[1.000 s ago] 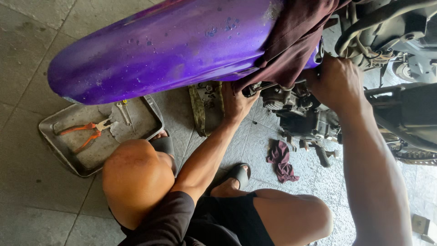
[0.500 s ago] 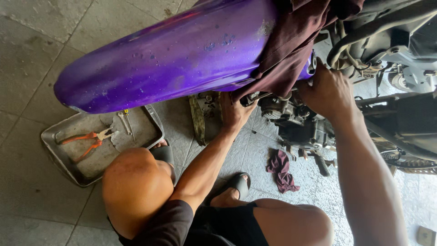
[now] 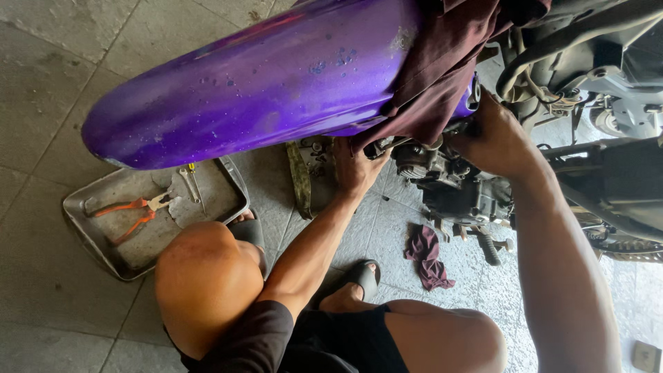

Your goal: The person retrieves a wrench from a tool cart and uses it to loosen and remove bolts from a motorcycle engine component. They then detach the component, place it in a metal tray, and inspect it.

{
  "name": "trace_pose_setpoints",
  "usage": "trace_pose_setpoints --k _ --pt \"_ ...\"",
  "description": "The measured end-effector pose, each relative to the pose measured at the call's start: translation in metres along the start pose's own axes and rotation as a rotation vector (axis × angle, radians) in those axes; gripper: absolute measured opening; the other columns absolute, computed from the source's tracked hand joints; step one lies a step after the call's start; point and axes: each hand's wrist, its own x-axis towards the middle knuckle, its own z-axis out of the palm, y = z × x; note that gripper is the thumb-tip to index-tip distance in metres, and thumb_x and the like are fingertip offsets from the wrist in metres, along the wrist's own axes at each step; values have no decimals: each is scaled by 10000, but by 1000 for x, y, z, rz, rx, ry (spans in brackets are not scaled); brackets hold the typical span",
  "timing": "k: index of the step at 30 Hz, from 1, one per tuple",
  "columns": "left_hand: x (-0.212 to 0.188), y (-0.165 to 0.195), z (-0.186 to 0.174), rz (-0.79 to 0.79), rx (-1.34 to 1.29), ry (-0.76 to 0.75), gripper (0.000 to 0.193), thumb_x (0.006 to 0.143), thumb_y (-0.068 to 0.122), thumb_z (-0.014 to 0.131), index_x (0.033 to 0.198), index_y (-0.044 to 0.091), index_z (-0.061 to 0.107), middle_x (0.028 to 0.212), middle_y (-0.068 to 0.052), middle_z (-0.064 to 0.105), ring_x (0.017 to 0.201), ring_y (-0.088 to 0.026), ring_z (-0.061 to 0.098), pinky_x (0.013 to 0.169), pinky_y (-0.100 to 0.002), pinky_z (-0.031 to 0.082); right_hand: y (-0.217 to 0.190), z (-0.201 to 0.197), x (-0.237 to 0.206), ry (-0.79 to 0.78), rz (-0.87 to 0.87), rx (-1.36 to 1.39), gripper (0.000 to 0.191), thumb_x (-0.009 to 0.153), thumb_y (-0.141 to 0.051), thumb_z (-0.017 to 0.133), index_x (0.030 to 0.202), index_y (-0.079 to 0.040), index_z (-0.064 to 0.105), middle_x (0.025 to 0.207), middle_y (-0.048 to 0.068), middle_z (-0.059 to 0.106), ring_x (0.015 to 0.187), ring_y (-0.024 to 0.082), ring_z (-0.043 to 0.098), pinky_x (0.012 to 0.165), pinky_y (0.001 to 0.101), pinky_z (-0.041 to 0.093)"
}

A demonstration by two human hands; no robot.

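Fingers of left hand [image 3: 356,166] are curled under the engine [image 3: 449,183], grip unclear; right hand [image 3: 494,138] is pressed on its top, fingers hidden. Engine: greasy metal, below glossy purple tank [image 3: 262,83] w/ maroon cloth [image 3: 442,76]. Dented steel tray [image 3: 97,238] holds orange pliers [image 3: 128,214].

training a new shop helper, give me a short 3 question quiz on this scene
1. True or false: the orange-handled pliers lie in the metal tray.
2. What lies on the floor under the engine? A) a dark red rag B) a helmet C) a bucket
3. Which hand reaches up just below the purple fender?

Key
1. True.
2. A, the dark red rag.
3. The left hand; the right hand is at the engine, farther right.
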Motion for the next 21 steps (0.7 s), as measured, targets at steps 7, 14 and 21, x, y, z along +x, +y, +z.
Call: trace_pose_setpoints --k 7,14,21 --pt "-1 -1 2 -49 58 -73 955 683 562 951 1393 79 534 1340 -145 574 1258 -319 544 1143 -518 431 -5 2 -3 -125 312 -353 366 959 -311 644 1098 28 649 794 153 711 642 298 681 589 432 551" --pt "-3 -2 3 -15 89 -4 1024 678 563 922 1432 44 462 1368 -209 550 1283 -365 523 1122 -551 420 -6 5 0 -71 366 -531 311 935 -235 740 1100 20 672 812 197 721 677 322 692 655 442 552" --pt "-3 -4 -3 -28 92 -57 913 744 584 884 1395 48 533 1335 -214 580 1221 -358 566 1061 -526 482 -16 5 1 38 276 -63 519 856 -176 807 1256 61 576 911 201 745 818 284 743 752 422 580"
